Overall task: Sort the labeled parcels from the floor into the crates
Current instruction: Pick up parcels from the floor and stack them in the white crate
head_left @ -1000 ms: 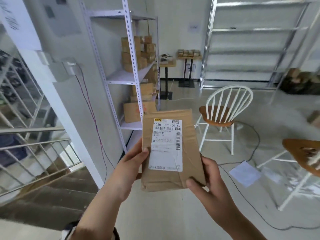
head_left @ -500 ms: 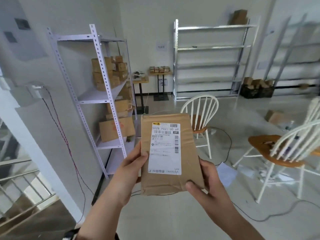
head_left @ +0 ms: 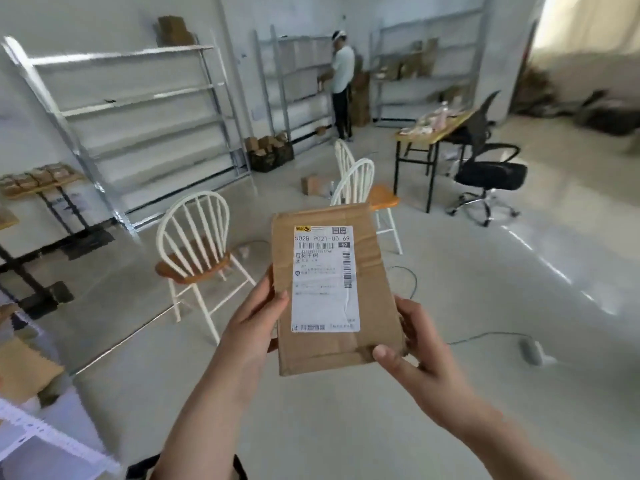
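I hold a flat brown cardboard parcel upright in front of me, its white shipping label facing the camera. My left hand grips its left edge, thumb on the front. My right hand grips the lower right corner, thumb across the front. A dark crate filled with small brown parcels stands on the floor by the far shelving. Another brown parcel lies on the floor behind the chairs.
Two white spindle-back chairs stand just ahead. Bare metal shelving lines the far wall, where a person stands. A desk and black office chair are at right. A cable runs across the floor.
My view has swung to the right, away from the stairs and the box-filled shelf toward the far shelving, desk and person. Both hands keep the same hold on the parcel.
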`<state>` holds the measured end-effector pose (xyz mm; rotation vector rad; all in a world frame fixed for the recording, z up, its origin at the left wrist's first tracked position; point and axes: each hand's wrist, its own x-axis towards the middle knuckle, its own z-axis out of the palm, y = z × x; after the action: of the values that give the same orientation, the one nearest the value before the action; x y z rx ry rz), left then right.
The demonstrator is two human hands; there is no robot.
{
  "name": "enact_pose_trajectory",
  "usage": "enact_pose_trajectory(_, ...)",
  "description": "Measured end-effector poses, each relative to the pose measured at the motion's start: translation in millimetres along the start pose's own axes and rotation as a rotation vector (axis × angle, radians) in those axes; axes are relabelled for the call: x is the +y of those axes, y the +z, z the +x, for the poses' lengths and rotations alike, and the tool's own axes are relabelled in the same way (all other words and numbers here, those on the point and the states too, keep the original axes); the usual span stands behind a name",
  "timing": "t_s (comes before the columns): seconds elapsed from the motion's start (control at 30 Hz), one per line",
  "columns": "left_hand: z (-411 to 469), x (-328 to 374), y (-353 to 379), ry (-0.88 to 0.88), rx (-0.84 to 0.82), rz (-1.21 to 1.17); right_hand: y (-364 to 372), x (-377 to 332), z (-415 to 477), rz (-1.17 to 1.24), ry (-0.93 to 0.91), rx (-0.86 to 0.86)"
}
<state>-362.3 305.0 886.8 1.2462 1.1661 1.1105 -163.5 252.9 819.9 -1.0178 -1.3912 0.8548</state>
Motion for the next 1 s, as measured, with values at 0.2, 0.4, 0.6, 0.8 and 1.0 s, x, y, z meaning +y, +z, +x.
enact_pose_trajectory(0.2,-5,-3,129,0.001,-0.402,-0.028,-102,-28,-78,-0.172,0.066,0.353)
enact_pose_trajectory(0.4,-64,1,280,0.027,-0.809,-0.027,-190,-65,-192,-0.294,0.13,0.717)
enact_pose_trajectory(0.6,-189,-6,424,0.026,-1.148,-0.056,-261,-118,-342,-0.398,0.185,1.046)
enact_pose_trajectory(0.8,-350,-28,542,-0.009,-1.437,-0.051,-306,-163,-501,-0.427,0.288,1.279)
enact_pose_trajectory(1.0,-496,-47,611,-0.073,-1.72,-0.001,-305,-193,-632,-0.475,0.331,1.649)
